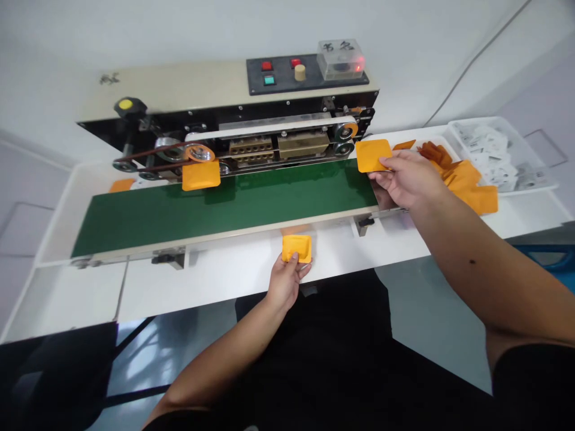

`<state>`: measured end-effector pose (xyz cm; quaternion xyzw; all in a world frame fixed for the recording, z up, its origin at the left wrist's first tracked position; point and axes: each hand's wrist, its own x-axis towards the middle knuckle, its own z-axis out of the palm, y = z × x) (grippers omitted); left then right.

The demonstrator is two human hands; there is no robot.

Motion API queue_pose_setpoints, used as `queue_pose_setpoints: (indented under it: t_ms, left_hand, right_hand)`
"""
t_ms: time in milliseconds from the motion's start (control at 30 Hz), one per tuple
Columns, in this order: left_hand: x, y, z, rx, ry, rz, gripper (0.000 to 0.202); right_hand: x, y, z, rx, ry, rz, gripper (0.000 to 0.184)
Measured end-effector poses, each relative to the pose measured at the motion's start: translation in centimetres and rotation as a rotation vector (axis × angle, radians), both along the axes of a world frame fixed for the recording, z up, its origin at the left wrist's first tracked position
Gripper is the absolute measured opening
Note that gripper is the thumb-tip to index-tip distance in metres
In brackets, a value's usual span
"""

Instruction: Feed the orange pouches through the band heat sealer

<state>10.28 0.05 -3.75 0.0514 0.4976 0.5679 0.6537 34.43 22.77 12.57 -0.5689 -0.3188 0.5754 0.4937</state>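
Pinched in my right hand [406, 176] is a flat orange pouch [372, 155], held upright at the right end of the band sealer [224, 108], close to its rollers. My left hand [287, 278] grips a second small orange pouch [296, 247] by its lower edge, over the white table in front of the conveyor. A third pouch [201, 175] hangs at the sealer's left rollers, above the green conveyor belt [251, 200]. Whether the right-hand pouch touches the rollers I cannot tell.
Loose orange pouches [471, 185] are heaped to the right, beside a clear bin [530, 170] of small white packets. Another orange pouch [122, 185] lies in the white tray [83, 179] behind the belt's left end. Buttons and a knob [300, 72] top the machine.
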Motion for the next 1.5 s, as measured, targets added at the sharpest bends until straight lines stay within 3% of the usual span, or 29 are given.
queue_pose_setpoints:
  t_ms: [167,600,767,900,1000,1100,1167,1267,1333,1500]
  left_hand:
    - [-0.1,0.1,-0.1,-0.003,-0.005,0.002,0.047]
    - [-0.2,0.2,0.0,0.002,-0.009,-0.019,0.047]
    - [-0.3,0.1,0.2,0.003,-0.007,-0.021,0.048]
    - [-0.2,0.0,0.3,-0.002,-0.018,-0.019,0.049]
    - [-0.1,0.0,0.3,0.002,-0.025,-0.014,0.051]
    - [0.1,0.0,0.3,0.012,-0.023,-0.022,0.053]
    - [0.2,-0.1,0.5,0.01,-0.024,-0.042,0.056]
    - [0.5,-0.3,0.8,0.013,-0.017,-0.084,0.058]
    - [0.7,-0.5,1.0,0.023,0.0,-0.13,0.058]
    - [1.0,-1.0,0.9,0.068,0.074,-0.309,0.059]
  right_hand:
    - [-1.3,1.0,0.3,-0.038,-0.008,0.001,0.03]
    - [-2.6,0.9,0.1,-0.025,0.039,0.098,0.012]
    - [-2.4,-2.1,0.6,-0.078,0.031,0.168,0.014]
    - [-2.1,-7.7,0.5,-0.066,0.035,0.237,0.025]
    - [-2.1,-13.0,-1.2,-0.091,-0.008,0.387,0.03]
    - [-2.3,-17.3,-4.6,-0.148,-0.115,0.589,0.03]
    - [-2.6,-19.1,-7.2,-0.181,-0.195,0.648,0.029]
    - [-3.0,-19.9,-10.6,-0.194,-0.257,0.589,0.029]
    - [-3.4,-19.7,-11.9,-0.166,-0.259,0.537,0.035]
    - [-4.5,-18.8,-12.4,-0.045,-0.312,0.586,0.038]
